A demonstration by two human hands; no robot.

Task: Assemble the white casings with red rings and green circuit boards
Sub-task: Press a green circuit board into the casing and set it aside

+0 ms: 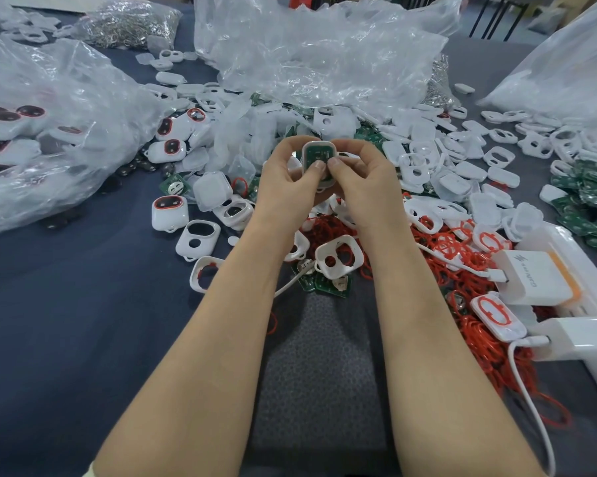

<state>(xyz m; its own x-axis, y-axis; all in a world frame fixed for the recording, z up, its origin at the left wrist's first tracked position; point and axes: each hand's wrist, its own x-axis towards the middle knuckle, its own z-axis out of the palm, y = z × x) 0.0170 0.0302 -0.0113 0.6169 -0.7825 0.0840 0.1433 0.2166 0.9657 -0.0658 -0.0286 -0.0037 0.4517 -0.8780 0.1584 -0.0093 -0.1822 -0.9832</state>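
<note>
The white casing is held up w/ both hands at centre view, above the parts heap and clear of the worktop. Its open side is turned toward the camera, and a green circuit board is seen seated inside. The long axis runs approx. upright in view; the top end is pointed away from the person and the bottom end is hidden behind the thumbs.

The left hand grip is clamped on the casing: fingers are curled round its left edge and the thumb is laid on the board's lower part. The right hand grip is clamped likewise on the right edge, thumb tip just beside the left thumb. Whether the thumbs touch can't be told.

Below the wrists a heap of red rings is spread on the worktop, w/ empty shells lying among it. A pile of green boards is seen at far right. Finished units w/ red rims lie left of the hands, and more are seen inside a clear plastic bag. A white power strip w/ chargers plugged in is set at the right edge.
</note>
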